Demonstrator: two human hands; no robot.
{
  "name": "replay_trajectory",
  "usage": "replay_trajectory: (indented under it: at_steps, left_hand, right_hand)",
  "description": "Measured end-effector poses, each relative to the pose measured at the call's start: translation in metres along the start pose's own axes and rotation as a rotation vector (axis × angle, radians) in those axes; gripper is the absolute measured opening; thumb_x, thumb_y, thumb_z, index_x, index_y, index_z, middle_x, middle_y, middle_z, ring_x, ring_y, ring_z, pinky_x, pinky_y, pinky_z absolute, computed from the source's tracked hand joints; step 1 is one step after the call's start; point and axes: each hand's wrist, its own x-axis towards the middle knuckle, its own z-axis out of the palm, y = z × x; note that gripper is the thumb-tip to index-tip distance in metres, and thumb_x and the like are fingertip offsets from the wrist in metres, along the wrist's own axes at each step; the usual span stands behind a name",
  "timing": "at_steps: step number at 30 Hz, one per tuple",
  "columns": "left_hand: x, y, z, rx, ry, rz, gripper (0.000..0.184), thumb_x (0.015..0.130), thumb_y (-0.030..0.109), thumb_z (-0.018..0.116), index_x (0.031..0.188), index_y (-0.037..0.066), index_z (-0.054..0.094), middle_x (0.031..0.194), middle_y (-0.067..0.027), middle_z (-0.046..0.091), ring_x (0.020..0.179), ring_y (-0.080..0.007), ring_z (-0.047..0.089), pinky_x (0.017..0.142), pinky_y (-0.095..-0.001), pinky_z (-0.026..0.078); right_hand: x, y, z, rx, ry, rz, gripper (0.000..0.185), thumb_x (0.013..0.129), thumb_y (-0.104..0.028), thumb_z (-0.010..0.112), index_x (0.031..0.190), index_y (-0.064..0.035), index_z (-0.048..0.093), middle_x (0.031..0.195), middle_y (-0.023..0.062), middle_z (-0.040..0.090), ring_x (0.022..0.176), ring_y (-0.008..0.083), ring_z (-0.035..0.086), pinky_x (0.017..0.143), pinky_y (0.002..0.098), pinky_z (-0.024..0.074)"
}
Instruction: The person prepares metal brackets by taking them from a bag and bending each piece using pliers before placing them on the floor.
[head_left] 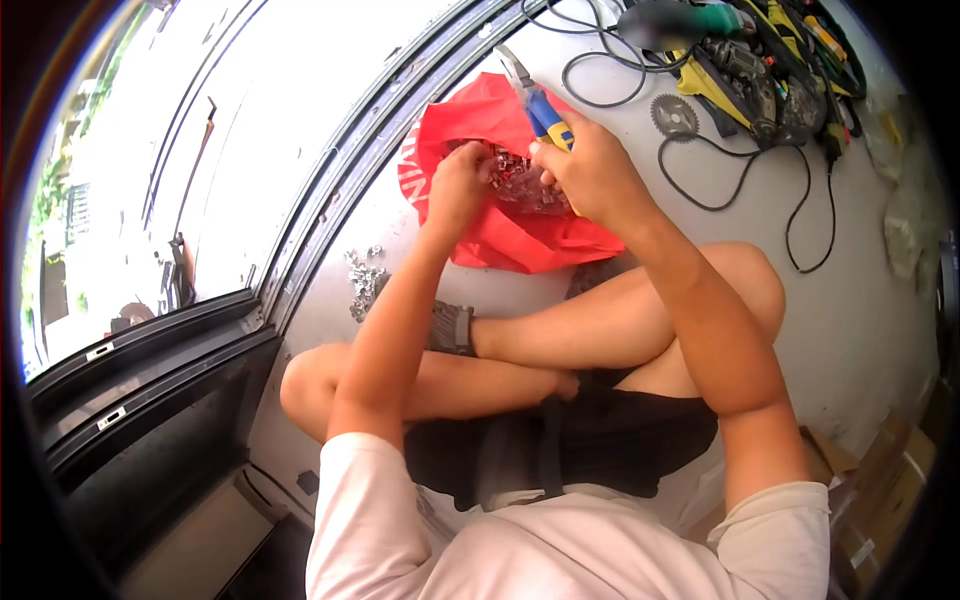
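Note:
A red bag [540, 243] lies open on the floor in front of my crossed legs, with many small metal and clear pieces [522, 183] inside. My left hand [464, 184] is over the bag's left part, its fingers bent together at the edge of the pieces; whatever they pinch is too small to name. My right hand [590, 172] is wrapped round pliers with blue and yellow handles [543, 112], their metal jaws pointing up and left above the bag's far edge.
Small metal pieces [362, 283] lie on the floor left of the bag. A saw blade [674, 116], a green power tool [715, 20], black cables and a yellow-black tool bag [715, 95] are at the upper right. Cardboard [888, 480] stands lower right; a metal door track [300, 225] runs along the left.

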Motion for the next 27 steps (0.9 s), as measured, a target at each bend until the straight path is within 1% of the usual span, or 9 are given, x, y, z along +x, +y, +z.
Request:
replay_trajectory:
  at_steps: [2,3,6,10,12,15,21,25,27]
  left_hand:
    - [-0.002,0.009,-0.031,-0.287,-0.097,-0.239,0.014,0.100,0.012,0.063,0.105,0.000,0.066,0.098,-0.0135,0.073,0.089,-0.0255,0.073,0.079,-0.0383,0.056]
    - [-0.004,0.006,-0.042,-0.686,-0.169,-0.327,0.019,0.106,0.015,0.058,0.108,-0.003,0.061,0.097,-0.0130,0.074,0.086,-0.0193,0.073,0.077,-0.0319,0.057]
    - [-0.018,0.031,-0.100,-1.033,-0.249,-0.417,0.021,0.109,0.019,0.052,0.112,-0.001,0.058,0.096,-0.0133,0.073,0.082,-0.0195,0.071,0.075,-0.0316,0.057]
    - [-0.038,0.041,-0.137,-1.265,-0.222,-0.456,0.021,0.110,0.019,0.051,0.114,0.001,0.059,0.095,-0.0130,0.071,0.081,-0.0194,0.069,0.077,-0.0326,0.056]
    - [-0.045,0.044,-0.141,-1.453,-0.196,-0.475,0.023,0.110,0.019,0.049,0.117,0.001,0.060,0.094,-0.0132,0.070,0.080,-0.0202,0.067,0.077,-0.0334,0.054]
    - [-0.052,0.047,-0.146,-1.509,-0.187,-0.490,0.025,0.109,0.021,0.050,0.119,0.001,0.060,0.093,-0.0123,0.069,0.080,-0.0199,0.065,0.076,-0.0332,0.052]
    - [-0.052,0.034,-0.151,-1.596,-0.119,-0.418,0.020,0.105,0.016,0.063,0.117,0.001,0.058,0.094,-0.0120,0.070,0.080,-0.0176,0.068,0.075,-0.0305,0.055]
    - [-0.054,0.029,-0.154,-1.570,-0.088,-0.400,0.020,0.104,0.016,0.063,0.117,0.001,0.058,0.094,-0.0118,0.070,0.080,-0.0175,0.068,0.075,-0.0309,0.056]
    - [-0.055,0.030,-0.155,-1.487,-0.067,-0.388,0.023,0.104,0.016,0.064,0.119,-0.002,0.058,0.095,-0.0128,0.071,0.080,-0.0183,0.069,0.074,-0.0314,0.056]
  right_hand:
    - [0.001,0.003,0.003,0.078,-0.031,0.002,0.032,0.093,-0.027,0.065,0.103,0.0037,0.065,0.083,0.0230,0.069,0.079,0.0376,0.068,0.074,0.0464,0.0527]
    - [0.000,0.004,0.004,0.148,-0.065,0.005,0.031,0.094,-0.026,0.065,0.103,0.0036,0.065,0.081,0.0201,0.069,0.077,0.0328,0.069,0.072,0.0434,0.0531]
    - [-0.010,-0.007,0.009,0.309,-0.058,-0.077,0.030,0.096,-0.024,0.065,0.108,0.0034,0.067,0.078,0.0134,0.070,0.073,0.0246,0.070,0.070,0.0386,0.0534]
    - [-0.023,-0.018,0.011,0.305,-0.116,-0.022,0.032,0.097,-0.023,0.065,0.115,0.0032,0.068,0.080,0.0111,0.073,0.074,0.0238,0.072,0.070,0.0388,0.0544]
    - [-0.027,-0.018,0.014,0.117,-0.110,-0.028,0.033,0.097,-0.024,0.065,0.119,0.0004,0.069,0.083,0.0155,0.074,0.075,0.0292,0.073,0.071,0.0408,0.0554]
    - [-0.030,-0.020,0.018,-0.246,0.001,-0.145,0.032,0.097,-0.023,0.065,0.122,-0.0033,0.069,0.084,0.0201,0.073,0.078,0.0360,0.072,0.073,0.0440,0.0560]
    - [-0.029,-0.010,0.028,-0.466,0.050,-0.387,0.044,0.097,-0.019,0.068,0.139,-0.0090,0.062,0.096,0.0190,0.072,0.088,0.0414,0.069,0.078,0.0466,0.0557]
    - [-0.033,-0.013,0.031,-0.547,-0.015,-0.317,0.055,0.092,-0.017,0.069,0.145,-0.0100,0.056,0.104,0.0181,0.068,0.096,0.0373,0.068,0.081,0.0482,0.0555]
    - [-0.032,-0.010,0.033,-0.615,0.090,-0.474,0.062,0.089,-0.010,0.070,0.148,-0.0093,0.054,0.113,0.0149,0.064,0.105,0.0351,0.064,0.083,0.0460,0.0554]
